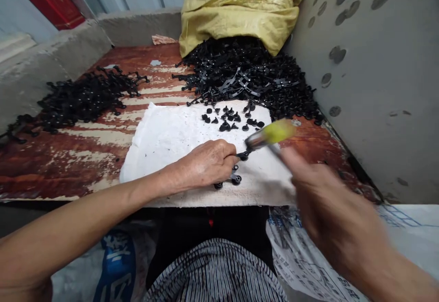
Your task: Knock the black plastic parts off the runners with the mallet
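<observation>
My left hand [216,162] rests on the white cloth pad [164,142], its fingers closed on a black jointed bracket [236,178] with round ends. My right hand [318,192], smeared by motion, grips the handle of a hammer [265,135] with a yellow-green end. The hammer's dark face is at or just above the bracket end beside my left fingertips; I cannot tell if they touch. Behind my left hand, several small black round-headed plugs [224,127] lie scattered on the pad.
A large heap of black brackets [254,76] spills from a yellow woven sack [236,18] at the back. Another pile of black brackets [85,96] lies on the left of the worn red-brown table [103,156]. A grey spotted panel [370,87] bounds the right side.
</observation>
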Tool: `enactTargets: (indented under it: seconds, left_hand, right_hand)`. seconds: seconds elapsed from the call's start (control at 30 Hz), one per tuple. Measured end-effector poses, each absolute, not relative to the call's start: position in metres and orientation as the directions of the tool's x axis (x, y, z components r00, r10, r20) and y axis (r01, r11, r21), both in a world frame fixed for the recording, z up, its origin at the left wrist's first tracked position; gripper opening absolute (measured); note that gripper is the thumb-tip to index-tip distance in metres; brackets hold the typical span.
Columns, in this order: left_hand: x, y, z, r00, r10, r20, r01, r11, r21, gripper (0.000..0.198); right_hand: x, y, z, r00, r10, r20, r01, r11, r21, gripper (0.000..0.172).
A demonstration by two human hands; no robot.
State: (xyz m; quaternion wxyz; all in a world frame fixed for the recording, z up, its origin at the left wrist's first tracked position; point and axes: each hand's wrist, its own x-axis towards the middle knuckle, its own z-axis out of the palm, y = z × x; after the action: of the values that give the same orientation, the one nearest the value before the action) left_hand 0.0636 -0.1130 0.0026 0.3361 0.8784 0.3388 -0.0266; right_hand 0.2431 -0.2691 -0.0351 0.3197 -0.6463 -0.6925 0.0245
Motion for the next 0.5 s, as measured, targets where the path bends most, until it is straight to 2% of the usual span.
enactTargets:
  seconds: [0.07, 0.13, 0.2, 0.33, 0.4, 0.5]
  left_hand:
    - [0.062, -0.113, 0.002, 0.778, 0.567, -0.271, 0.605, -0.558, 0.568, 0.030]
    - [0.062, -0.115, 0.005, 0.797, 0.540, -0.269, 0.588, -0.593, 0.551, 0.029]
    - [0.063, -0.120, 0.010, 0.826, 0.498, -0.264, 0.556, -0.649, 0.519, 0.026]
    - [0.067, -0.138, 0.016, 0.884, 0.408, -0.227, 0.467, -0.772, 0.431, 0.021]
    - [0.064, -0.143, 0.013, 0.889, 0.437, -0.136, 0.452, -0.792, 0.410, 0.020]
    - [0.053, -0.145, 0.006, 0.776, 0.622, 0.103, 0.521, -0.725, 0.449, 0.024]
  right_hand:
    - [0.243, -0.266, -0.035, -0.004, 0.921, 0.390, 0.882, 0.187, -0.432, 0.056]
    - [0.242, -0.260, -0.030, 0.058, 0.902, 0.428, 0.856, 0.176, -0.487, 0.049]
    - [0.238, -0.251, -0.024, 0.165, 0.905, 0.393, 0.764, 0.134, -0.631, 0.040]
    - [0.227, -0.235, -0.020, 0.181, 0.976, 0.120, 0.409, 0.036, -0.912, 0.017]
    - [0.224, -0.233, -0.024, 0.183, 0.983, 0.022, 0.256, -0.026, -0.966, 0.015]
    - [0.223, -0.237, -0.030, 0.293, 0.952, -0.091, 0.085, -0.120, -0.989, 0.021]
